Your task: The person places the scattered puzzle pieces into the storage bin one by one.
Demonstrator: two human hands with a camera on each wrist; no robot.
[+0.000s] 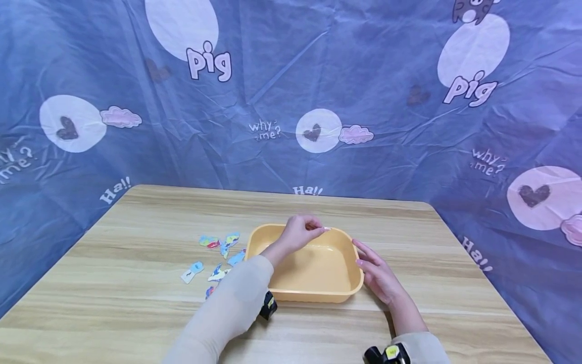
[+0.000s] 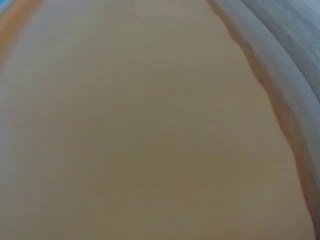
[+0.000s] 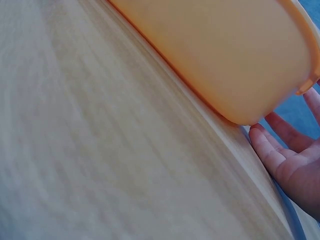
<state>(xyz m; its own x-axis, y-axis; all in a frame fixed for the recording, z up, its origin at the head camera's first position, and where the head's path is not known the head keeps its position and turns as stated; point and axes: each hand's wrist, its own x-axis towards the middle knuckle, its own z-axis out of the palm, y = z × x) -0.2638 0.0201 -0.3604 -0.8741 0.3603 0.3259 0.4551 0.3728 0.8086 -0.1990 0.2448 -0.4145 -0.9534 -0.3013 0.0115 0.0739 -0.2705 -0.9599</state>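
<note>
The left hand (image 1: 300, 234) pinches a tiny white thing (image 1: 327, 229) near the orange box's back edge. The right hand (image 1: 379, 275), fingers loosely open, touches the box (image 1: 320, 273).

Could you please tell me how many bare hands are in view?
2: the left hand, pinching a small whitish piece, is above the far side of the yellow-orange rectangular plastic tub; the right hand is at the tub's right side.

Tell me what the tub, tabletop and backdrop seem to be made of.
Tub: probably smooth, faintly glossy plastic; its floor catches light.
Tabletop: wood or wood-look laminate, satin; streaky grain shows.
Backdrop: thin fabric or sheeting, slight sheen; creases show.
</note>
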